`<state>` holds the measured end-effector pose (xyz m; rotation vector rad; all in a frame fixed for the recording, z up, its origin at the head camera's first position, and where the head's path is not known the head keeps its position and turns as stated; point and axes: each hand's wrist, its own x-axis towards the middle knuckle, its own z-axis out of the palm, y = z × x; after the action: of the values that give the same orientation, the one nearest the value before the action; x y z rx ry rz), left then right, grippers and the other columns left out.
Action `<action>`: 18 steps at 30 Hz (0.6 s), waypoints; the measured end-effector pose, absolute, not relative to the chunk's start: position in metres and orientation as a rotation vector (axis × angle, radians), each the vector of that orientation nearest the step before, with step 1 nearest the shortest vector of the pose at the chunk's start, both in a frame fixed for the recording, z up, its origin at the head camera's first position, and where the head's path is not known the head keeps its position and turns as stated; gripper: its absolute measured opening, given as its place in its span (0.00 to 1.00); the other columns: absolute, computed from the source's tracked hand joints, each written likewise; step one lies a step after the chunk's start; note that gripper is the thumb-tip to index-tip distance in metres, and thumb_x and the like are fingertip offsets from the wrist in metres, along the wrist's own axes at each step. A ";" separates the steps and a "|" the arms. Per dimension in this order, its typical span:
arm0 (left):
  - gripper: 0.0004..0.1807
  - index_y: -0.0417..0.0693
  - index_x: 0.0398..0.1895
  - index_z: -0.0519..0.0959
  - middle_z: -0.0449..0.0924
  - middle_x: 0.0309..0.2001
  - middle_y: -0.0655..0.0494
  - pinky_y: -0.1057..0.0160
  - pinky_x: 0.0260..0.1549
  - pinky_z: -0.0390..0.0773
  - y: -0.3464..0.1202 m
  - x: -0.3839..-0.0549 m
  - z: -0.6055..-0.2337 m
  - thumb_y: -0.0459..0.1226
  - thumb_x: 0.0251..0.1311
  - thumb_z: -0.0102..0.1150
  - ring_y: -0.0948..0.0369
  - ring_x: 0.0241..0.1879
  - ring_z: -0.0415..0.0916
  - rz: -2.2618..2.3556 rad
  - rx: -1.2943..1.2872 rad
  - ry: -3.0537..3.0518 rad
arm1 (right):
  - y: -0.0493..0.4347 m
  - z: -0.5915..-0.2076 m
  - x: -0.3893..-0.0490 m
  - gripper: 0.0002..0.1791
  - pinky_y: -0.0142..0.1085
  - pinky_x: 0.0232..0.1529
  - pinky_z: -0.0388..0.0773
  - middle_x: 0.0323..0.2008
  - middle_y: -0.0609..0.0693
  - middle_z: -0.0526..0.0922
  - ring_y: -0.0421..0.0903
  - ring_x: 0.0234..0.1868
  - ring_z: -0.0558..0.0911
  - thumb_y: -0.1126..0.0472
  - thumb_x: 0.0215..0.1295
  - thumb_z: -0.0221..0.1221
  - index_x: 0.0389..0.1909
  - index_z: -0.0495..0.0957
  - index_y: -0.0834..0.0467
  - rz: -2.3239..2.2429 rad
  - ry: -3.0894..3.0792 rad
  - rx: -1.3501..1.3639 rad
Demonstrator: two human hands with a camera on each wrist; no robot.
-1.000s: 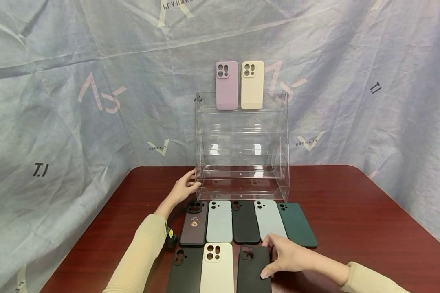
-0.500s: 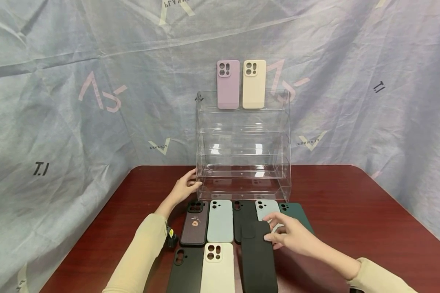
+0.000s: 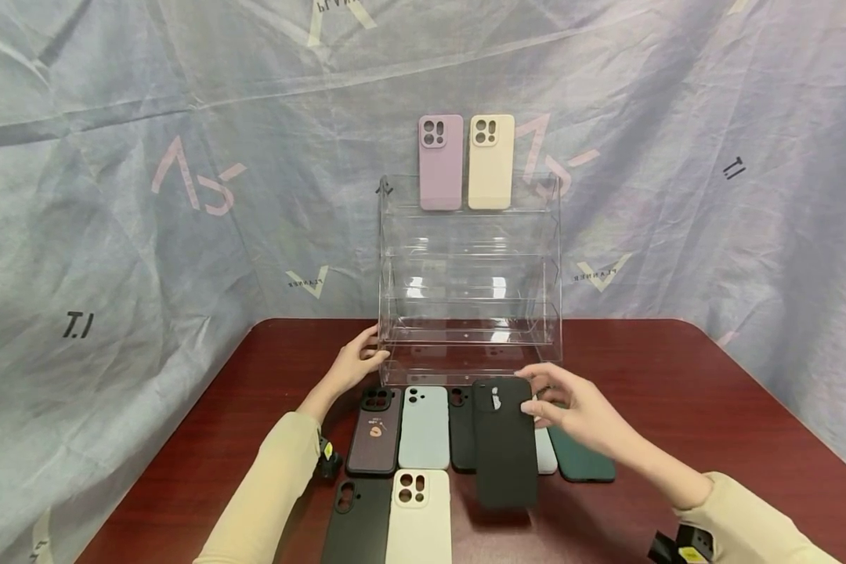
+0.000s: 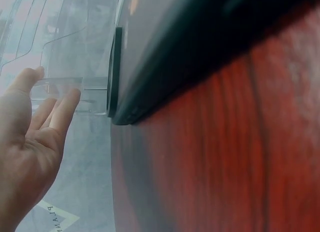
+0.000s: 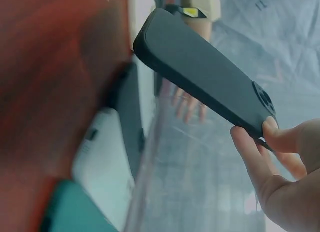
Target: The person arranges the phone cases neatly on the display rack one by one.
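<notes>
My right hand (image 3: 571, 403) pinches a black phone case (image 3: 505, 450) by its upper right edge and holds it above the table, its camera cutout at the top. In the right wrist view, thumb and fingers of the right hand (image 5: 285, 162) grip the black case (image 5: 200, 67) near that cutout. My left hand (image 3: 352, 362) holds the lower left side of a clear tiered display stand (image 3: 465, 337). Between thumb and fingers of the left hand (image 4: 42, 137) lies the clear plastic in the left wrist view. A purple case (image 3: 440, 168) and a cream case (image 3: 491, 168) stand on the top tier.
Before the stand lie a dark patterned case (image 3: 374, 439), a light blue case (image 3: 424, 435), a black case (image 3: 461, 439), a pale case (image 3: 546, 454) and a green case (image 3: 583, 458). Nearer are another black case (image 3: 357, 517) and a cream case (image 3: 420, 525).
My right hand has lifted the black case from the front row and carried it up and forward, over the back row. The left hand stays at the stand.
</notes>
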<state>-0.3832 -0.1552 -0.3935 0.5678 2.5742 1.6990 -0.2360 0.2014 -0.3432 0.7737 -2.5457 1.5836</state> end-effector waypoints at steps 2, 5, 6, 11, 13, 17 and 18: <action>0.35 0.41 0.72 0.53 0.65 0.61 0.31 0.52 0.51 0.79 -0.155 -0.377 -0.387 0.32 0.64 0.54 0.42 0.58 0.70 1.681 0.573 2.583 | 0.203 -0.336 -0.240 0.22 0.38 0.33 0.85 0.38 0.59 0.73 0.39 0.32 0.83 0.65 0.60 0.62 0.56 0.70 0.58 1.540 -2.527 0.765; 0.35 0.41 0.72 0.53 0.64 0.62 0.31 0.52 0.52 0.78 -0.154 -0.371 -0.381 0.32 0.64 0.54 0.42 0.58 0.70 1.670 0.567 2.586 | 0.206 -0.325 -0.245 0.23 0.37 0.33 0.84 0.38 0.58 0.75 0.39 0.31 0.83 0.65 0.60 0.62 0.56 0.71 0.57 1.471 -2.506 0.743; 0.35 0.41 0.72 0.53 0.64 0.62 0.31 0.52 0.52 0.78 -0.153 -0.369 -0.380 0.32 0.64 0.54 0.42 0.58 0.70 1.664 0.570 2.592 | 0.207 -0.322 -0.247 0.23 0.37 0.32 0.84 0.38 0.58 0.75 0.39 0.31 0.83 0.64 0.60 0.62 0.57 0.71 0.56 1.449 -2.502 0.734; 0.34 0.41 0.72 0.53 0.63 0.63 0.31 0.52 0.53 0.78 -0.153 -0.367 -0.377 0.33 0.65 0.53 0.41 0.59 0.69 1.642 0.570 2.602 | 0.211 -0.305 -0.256 0.23 0.37 0.32 0.84 0.39 0.56 0.75 0.41 0.30 0.83 0.62 0.61 0.61 0.58 0.72 0.54 1.379 -2.489 0.681; 0.35 0.41 0.72 0.52 0.62 0.64 0.31 0.52 0.53 0.78 -0.153 -0.368 -0.378 0.33 0.65 0.53 0.41 0.59 0.69 1.636 0.567 2.597 | 0.212 -0.299 -0.259 0.23 0.36 0.32 0.84 0.38 0.55 0.74 0.41 0.30 0.83 0.62 0.62 0.61 0.58 0.72 0.55 1.343 -2.480 0.671; 0.36 0.42 0.73 0.52 0.62 0.64 0.32 0.52 0.52 0.78 -0.156 -0.377 -0.387 0.34 0.65 0.54 0.42 0.59 0.69 1.642 0.566 2.586 | 0.214 -0.287 -0.267 0.23 0.35 0.32 0.84 0.39 0.55 0.74 0.37 0.32 0.84 0.63 0.62 0.60 0.59 0.71 0.56 1.319 -2.437 0.665; 0.36 0.43 0.73 0.51 0.62 0.64 0.32 0.52 0.52 0.78 -0.157 -0.380 -0.390 0.34 0.65 0.55 0.42 0.59 0.69 1.646 0.568 2.585 | 0.214 -0.284 -0.269 0.23 0.35 0.33 0.84 0.40 0.55 0.74 0.36 0.32 0.84 0.64 0.63 0.60 0.60 0.71 0.56 1.322 -2.423 0.665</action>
<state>-0.3803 -0.1569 -0.3902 0.5682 2.5852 1.6463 -0.2694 0.2141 -0.2841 0.6653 -2.4232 1.3217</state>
